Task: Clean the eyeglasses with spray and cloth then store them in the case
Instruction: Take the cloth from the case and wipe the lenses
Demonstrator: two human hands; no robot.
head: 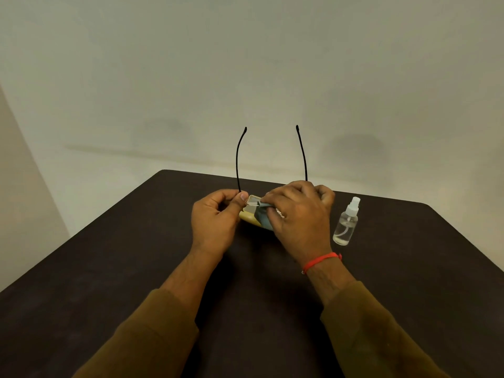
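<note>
I hold the eyeglasses above the table with both black temple arms pointing up and away from me. My left hand pinches the left end of the frame. My right hand presses a grey-blue cloth against the lens area, which the fingers and cloth mostly hide. A tan glasses case lies on the table right under my hands, partly hidden. The clear spray bottle with a white nozzle stands upright to the right of my right hand.
The dark brown table ends in a far edge just behind the hands and a rounded corner at the far right. A plain pale wall rises behind it. A red thread circles my right wrist.
</note>
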